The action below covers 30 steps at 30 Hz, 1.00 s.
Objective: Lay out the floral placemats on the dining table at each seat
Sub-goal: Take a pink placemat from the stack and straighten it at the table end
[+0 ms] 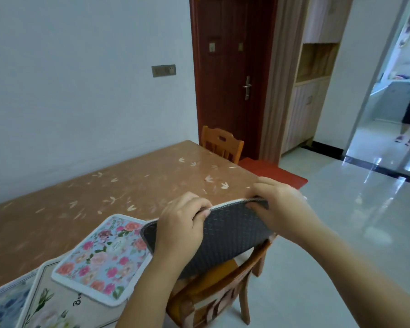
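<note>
Fingers of the left hand and right hand pinch the top edge of one mat hanging between them, grey dimpled back showing, corners rounded. Three floral mats overlap on the glossy table, left of the left hand.

Raised placemat: underside dark grey with a diamond grid pattern; rim off-white. Rose placemat, at the table's near edge: pale blue ground, pink and coral roses, green leaves, white border. Cream placemat, partly beneath it: cream ground, white blooms on green stems, black lettering. Blue placemat, furthest left along that edge: pale ground, blue flowers. Table: tan-brown surface, scattered pale leaf motifs. Chair: orange-brown wood.
</note>
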Available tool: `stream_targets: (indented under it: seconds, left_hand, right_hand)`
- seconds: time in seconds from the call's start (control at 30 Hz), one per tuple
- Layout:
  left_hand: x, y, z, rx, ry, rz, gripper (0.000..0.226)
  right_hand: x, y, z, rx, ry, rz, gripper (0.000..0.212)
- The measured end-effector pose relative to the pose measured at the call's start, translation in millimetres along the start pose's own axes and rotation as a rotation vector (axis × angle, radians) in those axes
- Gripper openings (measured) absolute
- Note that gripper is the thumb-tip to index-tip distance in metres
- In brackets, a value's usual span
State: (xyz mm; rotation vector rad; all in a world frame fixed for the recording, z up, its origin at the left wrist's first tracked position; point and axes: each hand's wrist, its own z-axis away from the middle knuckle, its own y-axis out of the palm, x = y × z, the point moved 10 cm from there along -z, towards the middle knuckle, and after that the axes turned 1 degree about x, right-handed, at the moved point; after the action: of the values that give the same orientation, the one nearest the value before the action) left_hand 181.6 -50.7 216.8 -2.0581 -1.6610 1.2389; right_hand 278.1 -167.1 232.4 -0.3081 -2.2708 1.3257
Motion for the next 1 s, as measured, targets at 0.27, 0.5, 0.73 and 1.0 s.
stream_targets:
  seconds: [0.27, 0.5, 0.73, 1.0]
  left_hand:
    - [-85.2, 69.7, -33.8, -0.011, 0.073, 0.029, 0.016]
    - [-151.2, 156.2, -67.4, 0.016, 0.07, 0.012, 0.014]
    - [-171.2, 235.3, -103.8, 0.09, 0.022, -0.012, 0.016]
    - [-153.7, 328.9, -179.0, 0.204, -0.009, -0.035, 0.015]
  right_hand:
    - [-88.8, -67.5, 29.2, -0.098, 0.006, 0.047, 0.01]
    - [-199.7, -99.8, 48.9, -0.119, 0.021, -0.029, 0.012]
    - [-296.9, -97.1, 43.6, -0.102, 0.059, -0.135, 0.012]
    - [-404.2, -72.9, -8.4, -0.091, 0.145, -0.203, 0.013]
